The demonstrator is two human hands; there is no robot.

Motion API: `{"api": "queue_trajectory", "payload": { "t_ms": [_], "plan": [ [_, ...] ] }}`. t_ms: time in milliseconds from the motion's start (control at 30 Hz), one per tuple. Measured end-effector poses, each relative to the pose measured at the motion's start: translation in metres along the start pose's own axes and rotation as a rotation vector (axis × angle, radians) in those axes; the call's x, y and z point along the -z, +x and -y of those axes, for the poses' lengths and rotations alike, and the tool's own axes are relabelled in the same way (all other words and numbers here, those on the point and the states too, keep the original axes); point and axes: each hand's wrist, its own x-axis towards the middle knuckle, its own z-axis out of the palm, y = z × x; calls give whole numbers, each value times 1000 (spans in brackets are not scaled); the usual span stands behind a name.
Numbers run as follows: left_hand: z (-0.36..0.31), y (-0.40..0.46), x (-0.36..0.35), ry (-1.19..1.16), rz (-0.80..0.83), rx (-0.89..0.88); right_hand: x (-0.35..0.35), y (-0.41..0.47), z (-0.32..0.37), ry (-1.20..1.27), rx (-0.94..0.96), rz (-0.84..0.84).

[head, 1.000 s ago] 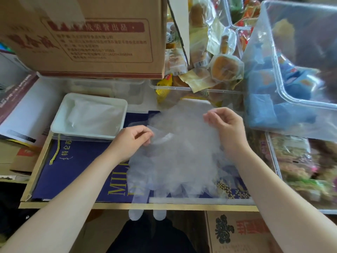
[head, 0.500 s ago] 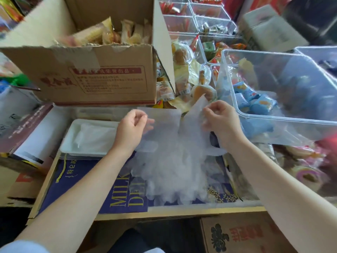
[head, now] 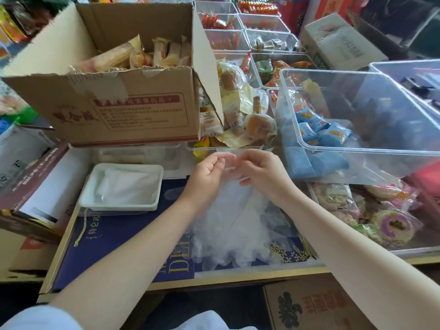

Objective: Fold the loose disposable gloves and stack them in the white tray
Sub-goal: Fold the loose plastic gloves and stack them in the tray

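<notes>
While both hands (head: 238, 172) pinch glove (head: 234, 210), white tray (head: 85, 198) sits left, cardboard box (head: 133, 108) behind.

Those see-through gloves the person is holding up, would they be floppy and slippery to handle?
Probably very floppy: the glove pinched by the left hand and the right hand hangs limp onto the pile below. It looks thin and see-through, so likely very light. The crinkled film may slide easily, though that is hard to judge.
</notes>
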Motion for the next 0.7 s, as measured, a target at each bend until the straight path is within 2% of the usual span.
{"api": "queue_trajectory", "payload": {
  "t_ms": [100,200,267,433,500,633,700],
  "plan": [
    [-2,-1,-1,-29,87,-22,7,-1,3,142,-44,95],
    [-5,-2,6,-132,185,-35,11,0,1,-140,96,112],
    [-5,-3,9,-96,253,-44,10,0,0,-305,161,49],
    [-7,-6,10,6,264,-95,14,3,-7,-377,298,-145],
    [-11,-7,11,39,248,-107,19,6,-7,-356,285,-86],
    [-16,-7,15,180,214,-164,31,8,-3,-143,173,138],
    [-16,-8,16,200,185,-165,35,8,-5,-122,182,140]
  ]
}}
